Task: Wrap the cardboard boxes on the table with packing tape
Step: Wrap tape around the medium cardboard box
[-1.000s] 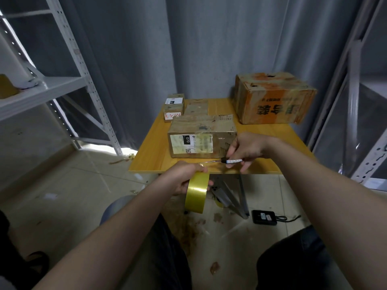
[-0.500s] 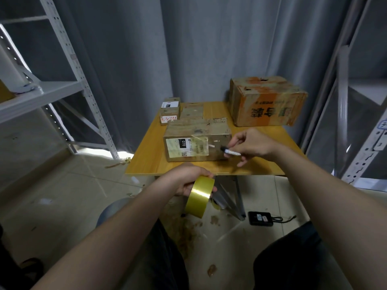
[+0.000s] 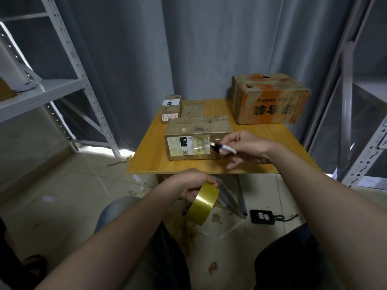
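- Left hand [image 3: 189, 182] grips the tape roll [image 3: 202, 207], held below the table [image 3: 261, 143] edge.
- Right hand [image 3: 245, 148] pinches a small cutter [image 3: 223, 147] — tip at the labelled box [image 3: 194, 141] front.
- Labelled box sits near the table front; large printed box [image 3: 270, 101] at rear right.

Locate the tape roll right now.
Head view, lower centre: the left hand grips the tape roll just below the table's near edge, in front of the labelled box where the right hand holds a small cutter.

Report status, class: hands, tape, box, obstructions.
Left hand grips yellow tape roll below table edge. Right hand holds small knife against labelled box. Orange box behind, not in the way.
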